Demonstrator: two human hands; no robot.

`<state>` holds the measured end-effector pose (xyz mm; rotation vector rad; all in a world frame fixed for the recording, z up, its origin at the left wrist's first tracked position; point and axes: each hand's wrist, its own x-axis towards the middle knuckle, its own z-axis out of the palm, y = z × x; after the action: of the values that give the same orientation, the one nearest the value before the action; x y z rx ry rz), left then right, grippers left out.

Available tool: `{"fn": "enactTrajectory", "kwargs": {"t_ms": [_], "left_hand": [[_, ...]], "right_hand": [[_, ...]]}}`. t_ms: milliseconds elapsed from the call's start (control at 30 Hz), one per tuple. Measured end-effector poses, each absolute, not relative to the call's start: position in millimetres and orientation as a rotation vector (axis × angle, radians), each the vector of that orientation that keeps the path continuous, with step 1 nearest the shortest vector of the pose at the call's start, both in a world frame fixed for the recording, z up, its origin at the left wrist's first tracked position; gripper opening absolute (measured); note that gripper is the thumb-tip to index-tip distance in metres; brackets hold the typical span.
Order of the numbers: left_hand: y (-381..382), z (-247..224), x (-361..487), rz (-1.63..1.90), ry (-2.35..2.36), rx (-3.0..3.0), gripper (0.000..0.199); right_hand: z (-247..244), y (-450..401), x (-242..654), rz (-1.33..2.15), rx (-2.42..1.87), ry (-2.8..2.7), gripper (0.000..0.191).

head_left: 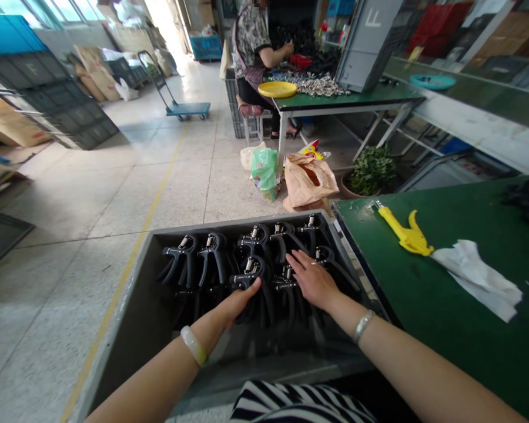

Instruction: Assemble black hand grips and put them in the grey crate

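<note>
The left hand (240, 302) lies palm down across the black handles of a spring-loaded hand gripper (248, 281), but whether it is clenched around them cannot be told from this angle. The right hand (312, 281) is relaxed and open, its spread fingers (296, 261) resting on the neighbouring grippers without grasping any. About 10 or more of these black hand grippers (211, 258) lie packed in a grey plastic crate (123, 311), their coiled springs facing up. A pale beaded bangle (193, 345) circles the left wrist, and a silver bangle (363, 326) circles the right. Just right of the crate, a green workbench (445, 358) holds a yellow plastic tool (405, 235) and a crumpled white cloth (478, 279). Farther off, a seated co-worker (251, 50) handles parts at a green table (344, 97), beside a yellow plate (277, 89). Bags (308, 182) sit on the tiled floor (158, 205).
</note>
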<state>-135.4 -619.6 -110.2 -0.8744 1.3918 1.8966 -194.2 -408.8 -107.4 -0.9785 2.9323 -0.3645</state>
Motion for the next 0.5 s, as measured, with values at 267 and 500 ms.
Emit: {"fn": "enactTrajectory", "kwargs": {"t_ms": [267,500], "left_hand": [[-619.5,-118.7,-142.3,1.889,1.125,-0.949,0.050],[-617.8,-121.6,-150.8,1.877,1.001,-1.027,0.049]], "right_hand": [[-99.1,-415.2,-226.6,-0.165,-0.727,3.060,0.022],[-101.6,-409.9,-232.3,-0.584,-0.538,2.886,0.037]]}}
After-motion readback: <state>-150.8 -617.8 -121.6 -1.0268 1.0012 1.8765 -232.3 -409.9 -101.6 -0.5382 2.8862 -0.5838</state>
